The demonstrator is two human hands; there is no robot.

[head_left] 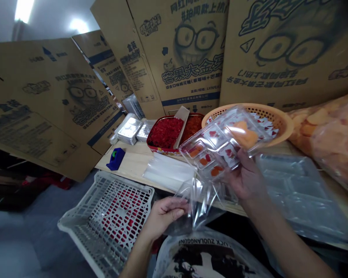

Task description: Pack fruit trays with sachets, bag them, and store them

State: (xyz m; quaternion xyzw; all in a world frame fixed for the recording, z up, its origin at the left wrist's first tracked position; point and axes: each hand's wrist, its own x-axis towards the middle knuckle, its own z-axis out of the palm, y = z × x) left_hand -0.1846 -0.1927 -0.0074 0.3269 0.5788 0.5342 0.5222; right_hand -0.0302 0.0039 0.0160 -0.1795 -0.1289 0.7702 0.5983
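My right hand grips a clear plastic compartment tray from below, tilted up toward the right. Its sections hold orange slices and small red-and-white packets. My left hand pinches the edge of a clear plastic bag just below the tray's lower end. The bag's mouth hangs open under the tray.
On the wooden table lie a stack of clear bags, a red tin of red flakes, an orange basket, a blue tape dispenser and empty clear trays. A white crate stands lower left. Cardboard boxes line the back.
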